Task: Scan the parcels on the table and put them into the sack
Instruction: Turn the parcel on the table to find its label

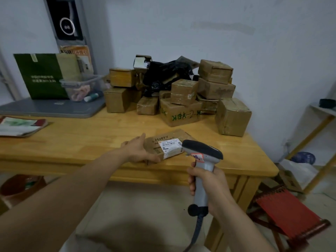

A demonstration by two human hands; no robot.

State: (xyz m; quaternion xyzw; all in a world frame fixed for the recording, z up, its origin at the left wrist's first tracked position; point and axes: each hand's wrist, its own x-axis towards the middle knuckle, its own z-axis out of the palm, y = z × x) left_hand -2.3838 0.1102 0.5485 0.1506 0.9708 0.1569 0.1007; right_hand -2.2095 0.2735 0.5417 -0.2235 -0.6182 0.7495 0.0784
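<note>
Flat parcel (169, 146) is steadied at its near-left corner by left hand (140, 151), label up; scanner (201, 157), gripped in right hand (209, 184), is aimed at the label (170, 146).

Head camera looks forward and down (wide-angle) at the table (72, 142).
</note>
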